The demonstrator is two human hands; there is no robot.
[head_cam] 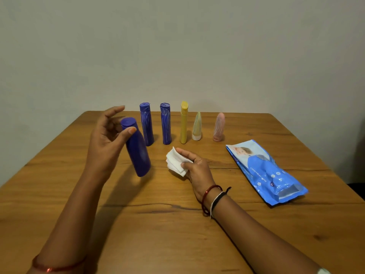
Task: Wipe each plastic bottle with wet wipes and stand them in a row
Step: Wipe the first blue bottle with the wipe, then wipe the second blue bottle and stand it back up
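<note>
Six bottles [166,123], one wipe [175,162], one wipes pack [264,171].

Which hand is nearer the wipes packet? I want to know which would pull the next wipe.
Right. The right hand, holding a folded wipe, sits just left of the wipes packet. The left hand is farther away, beside the tilted blue bottle.

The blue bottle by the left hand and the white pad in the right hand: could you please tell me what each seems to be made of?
The blue bottle looks like opaque moulded plastic with a smooth, slightly satin finish: even colour, soft sheen, flat cap. The white pad looks like a folded wet wipe of soft, matt non-woven cloth, with limp layered edges; whether it is damp cannot be told.
</note>
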